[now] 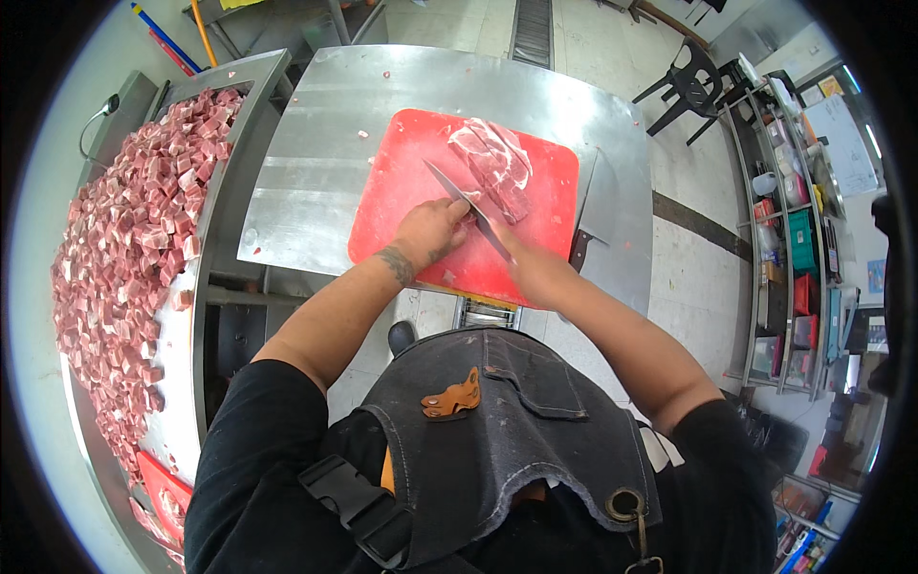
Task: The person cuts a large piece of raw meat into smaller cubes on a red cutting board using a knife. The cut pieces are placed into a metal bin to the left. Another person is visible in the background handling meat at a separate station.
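Observation:
My right hand [541, 273] grips a long-bladed knife [448, 184], its blade angled up and left over a red cutting board [401, 158]. Curled beside the blade, my left hand [432, 228] has its fingertips on a small piece of meat [471, 195], partly hidden by blade and fingers. Slices of raw meat [491, 161] marbled with white fat lie together on the board, just beyond the knife. A cleaver [582, 247] with a dark riveted handle rests on the steel table [308, 179], against the board's right edge.
On the left, a steel counter [176, 337] bears a large heap of cubed meat [136, 237] and another red board [165, 495]. A black plastic chair [685, 90] and loaded shelving [785, 237] stand to the right. Meat scraps [363, 134] dot the table.

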Demonstrator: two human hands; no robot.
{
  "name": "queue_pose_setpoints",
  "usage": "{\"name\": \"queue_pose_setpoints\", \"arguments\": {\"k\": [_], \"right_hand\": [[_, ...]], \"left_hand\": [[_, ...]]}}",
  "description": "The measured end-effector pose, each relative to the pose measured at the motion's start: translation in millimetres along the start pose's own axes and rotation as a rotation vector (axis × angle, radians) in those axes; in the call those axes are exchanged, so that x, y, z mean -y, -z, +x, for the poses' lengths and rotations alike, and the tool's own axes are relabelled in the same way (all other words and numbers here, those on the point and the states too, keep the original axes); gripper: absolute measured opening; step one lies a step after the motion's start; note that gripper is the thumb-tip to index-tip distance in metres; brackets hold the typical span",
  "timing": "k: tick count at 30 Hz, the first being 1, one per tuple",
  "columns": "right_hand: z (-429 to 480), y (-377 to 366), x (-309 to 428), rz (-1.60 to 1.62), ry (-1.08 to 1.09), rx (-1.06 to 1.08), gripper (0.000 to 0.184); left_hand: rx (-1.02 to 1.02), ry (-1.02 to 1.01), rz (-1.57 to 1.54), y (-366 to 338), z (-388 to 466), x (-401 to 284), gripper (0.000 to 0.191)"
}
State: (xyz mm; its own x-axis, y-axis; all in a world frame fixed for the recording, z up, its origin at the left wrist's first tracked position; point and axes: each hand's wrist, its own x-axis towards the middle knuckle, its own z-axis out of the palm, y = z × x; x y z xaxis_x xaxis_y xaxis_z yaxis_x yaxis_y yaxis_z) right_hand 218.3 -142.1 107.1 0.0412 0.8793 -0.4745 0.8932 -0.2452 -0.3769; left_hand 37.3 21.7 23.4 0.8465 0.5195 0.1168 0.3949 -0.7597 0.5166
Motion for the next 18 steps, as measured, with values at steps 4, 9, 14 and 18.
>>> {"name": "queue_pose_setpoints", "arguments": {"k": [4,9,14,18], "right_hand": [[53,-7,5,0.024,0.035,-0.084,0.078],[19,-13,-13,0.054,-0.045,-0.025,0.077],[-41,-8,-19,0.0,-0.023,-0.043,0.076],[-68,-2,-15,-0.064,-0.032,-0.012,0.076]], "left_hand": [[-0.016,0.018,0.003,4,-1,2,0.035],[-0.138,0.084,-0.169,21,-29,8,0.034],[-0.127,0.211,-0.282,22,-46,6,0.037],[-0.1,0.19,-0.243,11,-41,-4,0.029]]}}
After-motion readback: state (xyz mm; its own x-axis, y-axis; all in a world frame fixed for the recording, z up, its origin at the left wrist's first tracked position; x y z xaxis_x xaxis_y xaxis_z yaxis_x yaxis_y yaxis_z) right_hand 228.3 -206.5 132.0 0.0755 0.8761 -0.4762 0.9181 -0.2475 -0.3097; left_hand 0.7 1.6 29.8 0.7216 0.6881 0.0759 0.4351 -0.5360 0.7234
